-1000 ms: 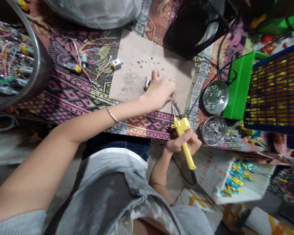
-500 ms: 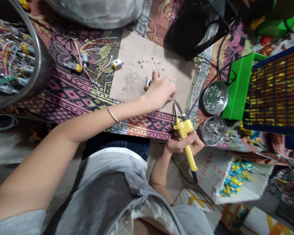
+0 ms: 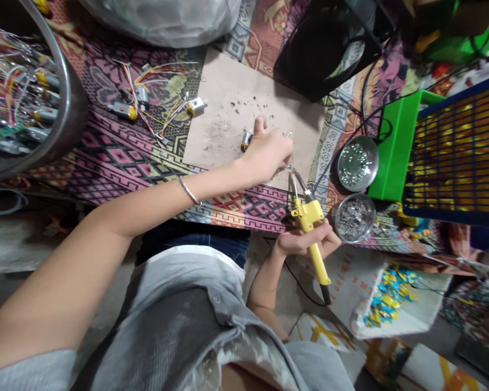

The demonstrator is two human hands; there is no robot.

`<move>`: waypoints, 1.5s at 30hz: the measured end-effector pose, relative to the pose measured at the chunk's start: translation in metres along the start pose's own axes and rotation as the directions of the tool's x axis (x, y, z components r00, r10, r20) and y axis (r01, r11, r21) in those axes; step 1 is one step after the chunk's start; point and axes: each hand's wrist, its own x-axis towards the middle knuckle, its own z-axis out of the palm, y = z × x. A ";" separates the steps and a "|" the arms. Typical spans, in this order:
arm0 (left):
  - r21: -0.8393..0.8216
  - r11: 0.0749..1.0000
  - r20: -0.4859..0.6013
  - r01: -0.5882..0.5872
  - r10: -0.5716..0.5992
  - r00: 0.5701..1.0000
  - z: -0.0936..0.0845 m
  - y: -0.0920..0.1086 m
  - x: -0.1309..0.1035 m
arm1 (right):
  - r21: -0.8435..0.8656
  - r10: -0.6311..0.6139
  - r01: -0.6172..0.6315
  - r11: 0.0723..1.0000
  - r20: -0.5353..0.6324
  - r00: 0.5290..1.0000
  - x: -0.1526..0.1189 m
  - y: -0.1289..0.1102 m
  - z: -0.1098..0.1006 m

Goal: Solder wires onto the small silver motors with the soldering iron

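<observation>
Gripping the yellow soldering tool (image 3: 318, 263), the right hand (image 3: 303, 240) is closed around its handle, the metal tips beside the left hand (image 3: 269, 155). The latter's grip, its fingertips hidden, cannot be told. Beside it, a small motor (image 3: 247, 140) lies on the tan sheet (image 3: 222, 89); beyond stands a black housing (image 3: 320, 51).

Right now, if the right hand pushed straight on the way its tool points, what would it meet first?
Probably the fingertips of the left hand: the yellow tool in the right hand points that way. Depth there, and any contact, is unclear.
</observation>
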 end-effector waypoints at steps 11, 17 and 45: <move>-0.006 0.999 -0.064 -0.052 0.052 0.997 0.006 -0.005 0.000 | 0.061 0.023 -0.023 0.998 -0.006 1.000 0.000 0.001 0.000; -0.003 0.999 -0.041 -0.040 0.040 0.998 0.003 -0.004 -0.002 | 0.113 0.024 -0.021 0.993 -0.020 1.000 0.000 0.002 0.001; 0.061 0.982 -0.123 -0.176 0.183 0.975 0.003 -0.015 -0.022 | 0.221 0.069 -0.061 0.973 -0.031 0.997 0.000 0.003 0.000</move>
